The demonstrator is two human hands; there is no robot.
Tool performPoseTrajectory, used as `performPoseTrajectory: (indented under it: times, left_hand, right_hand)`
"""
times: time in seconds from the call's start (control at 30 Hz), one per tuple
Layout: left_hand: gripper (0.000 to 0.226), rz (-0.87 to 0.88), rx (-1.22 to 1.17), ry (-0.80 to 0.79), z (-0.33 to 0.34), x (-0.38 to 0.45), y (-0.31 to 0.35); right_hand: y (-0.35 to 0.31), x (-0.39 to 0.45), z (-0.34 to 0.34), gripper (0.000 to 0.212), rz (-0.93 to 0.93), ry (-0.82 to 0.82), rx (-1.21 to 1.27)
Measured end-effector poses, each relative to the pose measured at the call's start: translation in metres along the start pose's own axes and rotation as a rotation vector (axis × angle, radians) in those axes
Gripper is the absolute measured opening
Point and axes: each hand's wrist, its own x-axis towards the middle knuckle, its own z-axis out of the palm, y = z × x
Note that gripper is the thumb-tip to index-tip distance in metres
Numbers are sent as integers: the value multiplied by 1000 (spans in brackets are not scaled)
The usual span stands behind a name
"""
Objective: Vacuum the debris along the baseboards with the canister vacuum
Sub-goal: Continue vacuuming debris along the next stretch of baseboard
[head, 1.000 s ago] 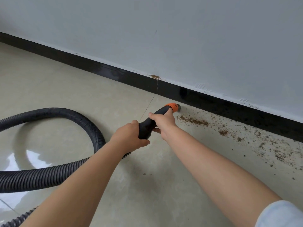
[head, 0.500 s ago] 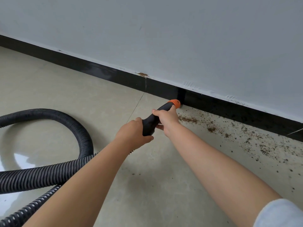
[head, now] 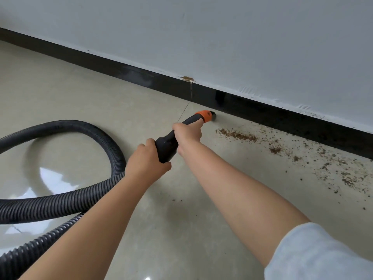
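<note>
nearest the camera: a pale sleeve on the right arm, low right corner. both forearms reach forward over the glossy beige floor.

ribbed black hose enters from the lower left, loops wide across the floor on the left side and runs up under the left wrist.

left hand curls round the rear of the black handle, thumb on the right side of it. right hand grips the handle further forward, index finger laid along the top toward the orange collar.

the nozzle tip just past the collar sits low on the floor, right at the foot of the black baseboard; cannot tell whether it touches the board.

brown debris: a dense streak just right of the nozzle, then loose specks scattering further right along the baseboard. a few stray crumbs lie on the floor between the arms.

a brown stain marks the top edge of the baseboard, above and left of the nozzle. behind it, a plain grey-white wall.
</note>
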Motion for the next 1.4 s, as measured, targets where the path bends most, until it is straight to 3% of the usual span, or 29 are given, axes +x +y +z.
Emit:
performPoseTrajectory:
  times: [0.3, 0.73, 0.9, 1.4]
  left_hand:
    - [41, -44, -36, 106, -13, 14, -23]
    - [40, 117, -26, -83, -4, 42, -26]
    - [38, 194, -61, -162, -3, 44, -34]
    - [43, 164, -55, -223, -22, 25, -63]
  right_hand:
    - [-8, -5, 33, 90, -125, -130, -169]
    - [8, 19, 14, 88, -88, -13, -101]
    - [24, 20, 2, 102, -96, 19, -41]
    - [42, -4, 24, 102, -82, -18, -1]
